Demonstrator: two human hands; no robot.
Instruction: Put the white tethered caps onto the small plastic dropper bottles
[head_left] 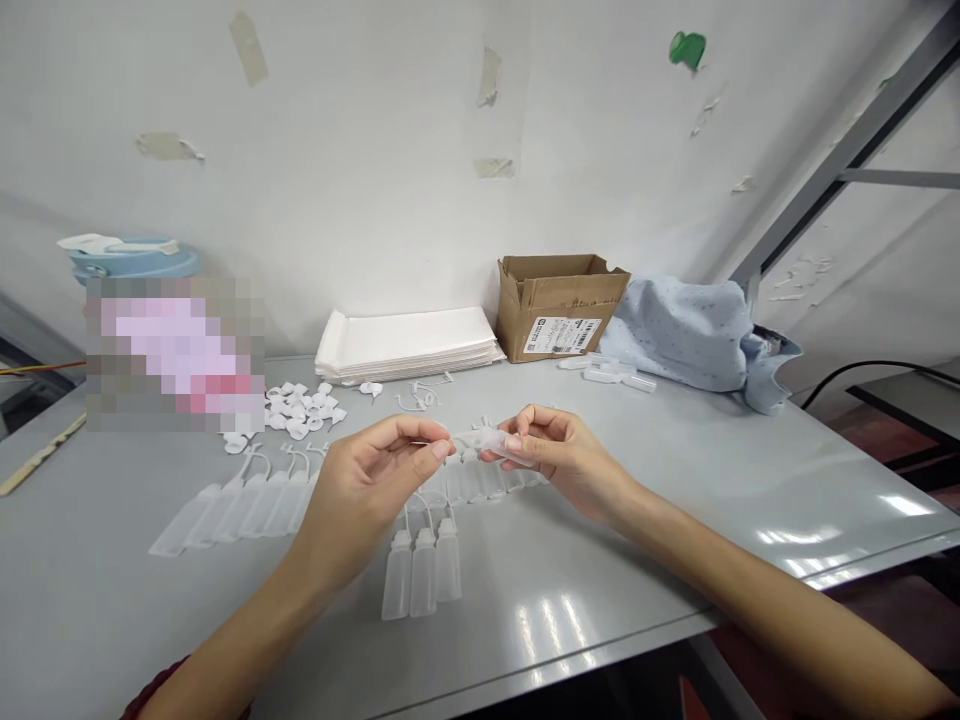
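Note:
My right hand [566,455] holds a small translucent plastic bottle [493,442] between thumb and fingers, its neck pointing left. My left hand [375,475] pinches a thin white plastic strap at the neck end; the fingertips partly hide it. Below the hands, three similar bottles [423,575] lie side by side with thin straps at their necks. Another row of bottles [251,508] lies left of my left wrist, partly covered by it. More bottles [487,483] lie in a row just behind and under my hands.
A pile of small white caps [300,410] lies back left, near loose straps [427,393]. Along the wall stand white envelopes [409,340], a cardboard box [559,305] and a blue cloth [675,330]. Loose bottles [619,377] lie before the box. A blue tub [135,262] stands far left.

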